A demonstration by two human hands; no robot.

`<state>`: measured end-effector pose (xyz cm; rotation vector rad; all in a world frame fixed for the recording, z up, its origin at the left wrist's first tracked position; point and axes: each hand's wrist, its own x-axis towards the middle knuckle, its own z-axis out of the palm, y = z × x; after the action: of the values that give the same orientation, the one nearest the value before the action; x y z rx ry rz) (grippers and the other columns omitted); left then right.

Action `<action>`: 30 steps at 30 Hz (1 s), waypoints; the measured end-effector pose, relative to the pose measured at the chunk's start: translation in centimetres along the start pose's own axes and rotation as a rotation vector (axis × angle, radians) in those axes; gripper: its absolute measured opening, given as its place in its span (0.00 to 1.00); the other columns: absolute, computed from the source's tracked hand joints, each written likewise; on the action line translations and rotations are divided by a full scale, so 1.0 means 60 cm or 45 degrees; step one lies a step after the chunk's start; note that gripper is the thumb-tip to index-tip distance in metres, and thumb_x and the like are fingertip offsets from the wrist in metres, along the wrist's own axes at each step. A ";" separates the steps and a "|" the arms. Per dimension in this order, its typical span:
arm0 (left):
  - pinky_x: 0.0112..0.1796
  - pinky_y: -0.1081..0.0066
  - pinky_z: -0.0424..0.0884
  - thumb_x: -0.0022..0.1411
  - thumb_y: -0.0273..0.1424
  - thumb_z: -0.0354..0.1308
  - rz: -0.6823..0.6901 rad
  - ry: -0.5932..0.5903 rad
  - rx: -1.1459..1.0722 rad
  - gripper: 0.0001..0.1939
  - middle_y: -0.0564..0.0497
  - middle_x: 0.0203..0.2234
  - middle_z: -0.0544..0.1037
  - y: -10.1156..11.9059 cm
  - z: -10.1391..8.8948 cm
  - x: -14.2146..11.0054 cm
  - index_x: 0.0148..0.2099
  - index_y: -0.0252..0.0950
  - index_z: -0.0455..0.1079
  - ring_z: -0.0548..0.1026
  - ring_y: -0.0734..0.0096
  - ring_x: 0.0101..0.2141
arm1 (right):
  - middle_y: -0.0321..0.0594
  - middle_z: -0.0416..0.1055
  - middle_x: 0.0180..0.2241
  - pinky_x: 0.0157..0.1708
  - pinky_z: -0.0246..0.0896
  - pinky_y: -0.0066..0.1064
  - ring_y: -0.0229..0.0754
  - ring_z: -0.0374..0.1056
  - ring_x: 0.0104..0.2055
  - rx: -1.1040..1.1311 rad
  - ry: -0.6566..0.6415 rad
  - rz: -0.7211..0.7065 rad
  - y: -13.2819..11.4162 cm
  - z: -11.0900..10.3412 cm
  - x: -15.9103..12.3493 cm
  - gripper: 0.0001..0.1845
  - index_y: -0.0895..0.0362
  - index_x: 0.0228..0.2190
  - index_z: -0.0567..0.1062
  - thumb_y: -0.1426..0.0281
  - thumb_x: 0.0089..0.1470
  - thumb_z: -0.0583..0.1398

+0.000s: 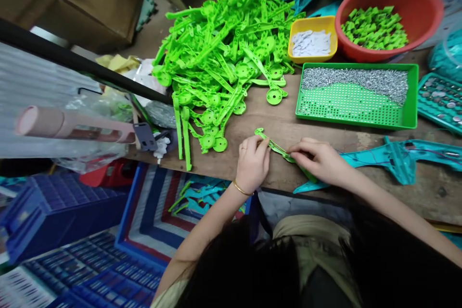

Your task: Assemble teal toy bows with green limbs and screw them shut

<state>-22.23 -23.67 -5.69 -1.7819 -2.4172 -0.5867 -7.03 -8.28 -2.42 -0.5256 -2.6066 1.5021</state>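
Observation:
A slim bright-green plastic part (277, 147) lies slantwise between my two hands near the table's front edge. My left hand (252, 162) grips it toward its far end, fingers bent over it. The fingers of my right hand (313, 156) are pinched together at its near end; whether a small piece is between them is hidden. Beside and partly beneath my right hand and forearm lies a long teal plastic part (375, 156), its pointed tip toward the front edge.
A heap of green plastic parts (224, 53) covers the table's left side. Behind stand a green tray (335, 118) of screws, a yellow bin (294, 55) of white pieces and a red bowl (426, 9) of small green pieces. Blue crates (61, 211) sit lower left.

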 end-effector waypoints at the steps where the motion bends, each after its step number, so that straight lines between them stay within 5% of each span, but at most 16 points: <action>1: 0.49 0.55 0.68 0.66 0.27 0.51 0.043 0.041 -0.089 0.14 0.39 0.46 0.74 0.001 0.002 0.000 0.52 0.34 0.70 0.70 0.57 0.50 | 0.39 0.74 0.33 0.36 0.62 0.30 0.37 0.69 0.35 0.012 0.000 0.024 0.000 -0.001 0.003 0.11 0.57 0.37 0.77 0.68 0.59 0.55; 4: 0.55 0.53 0.66 0.66 0.25 0.50 0.172 0.064 -0.351 0.14 0.42 0.51 0.74 0.005 0.014 -0.001 0.52 0.38 0.70 0.68 0.60 0.56 | 0.38 0.74 0.30 0.31 0.60 0.29 0.37 0.67 0.30 0.042 0.012 0.125 0.001 0.000 0.010 0.10 0.57 0.33 0.78 0.67 0.57 0.56; 8: 0.54 0.54 0.70 0.67 0.26 0.51 0.103 0.037 -0.487 0.12 0.45 0.45 0.78 0.004 0.029 -0.003 0.48 0.38 0.73 0.73 0.64 0.52 | 0.38 0.77 0.29 0.31 0.60 0.29 0.38 0.69 0.30 0.018 0.004 0.219 -0.002 0.005 0.015 0.09 0.56 0.31 0.77 0.68 0.55 0.57; 16: 0.56 0.53 0.65 0.65 0.27 0.55 0.146 -0.061 -0.580 0.10 0.48 0.44 0.79 -0.025 0.021 0.014 0.45 0.39 0.76 0.72 0.63 0.52 | 0.40 0.78 0.35 0.33 0.57 0.31 0.42 0.73 0.34 -0.527 -0.162 0.214 -0.018 0.015 0.010 0.11 0.55 0.34 0.76 0.68 0.57 0.54; 30: 0.51 0.59 0.66 0.61 0.32 0.61 -0.152 0.003 -0.685 0.04 0.51 0.34 0.77 -0.008 0.015 -0.009 0.36 0.39 0.77 0.73 0.67 0.41 | 0.42 0.76 0.35 0.28 0.50 0.32 0.43 0.72 0.34 -0.807 -0.338 0.100 -0.025 0.022 0.006 0.16 0.56 0.34 0.76 0.65 0.62 0.50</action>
<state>-22.35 -23.93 -6.80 -1.7927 -2.5406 -1.3585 -8.06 -9.90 -1.86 -0.4990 -3.3026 0.7667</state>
